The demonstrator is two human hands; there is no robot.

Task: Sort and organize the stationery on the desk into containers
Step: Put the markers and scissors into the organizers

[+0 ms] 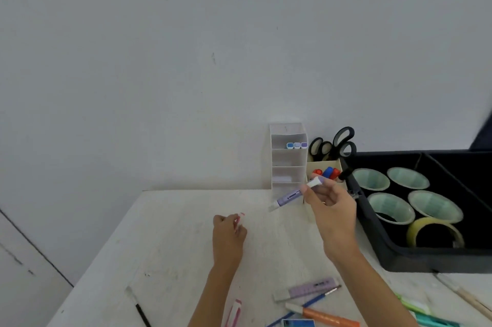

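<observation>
orange plastic lay nearest: an orange highlighter rested on the pale, wood-grained desk, just beside a flat lilac ruler, with a pink highlighter to their left and a green highlighter at the near right. farther in, the left hand sat low over the desk, its fingers curled round a small pink-and-white item too blurred to name. to its right and a little farther, the right hand pinched a lilac highlighter between thumb and fingertips near its far end. the smooth barrel was raised off the desk, its long axis slanting from near-left to far-right, the free end pointing left. just beyond it stood a white tiered organiser, boxy with open shelves, three pastel markers lined up on an upper shelf. that was probably where the highlighter belonged, and the right hand was the nearer one; the barrel would need turning to face a shelf mouth. right of the organiser, a cream cup held black-handled scissors and round-capped red and blue markers. a black tray on the right held glossy tape rolls.
</observation>
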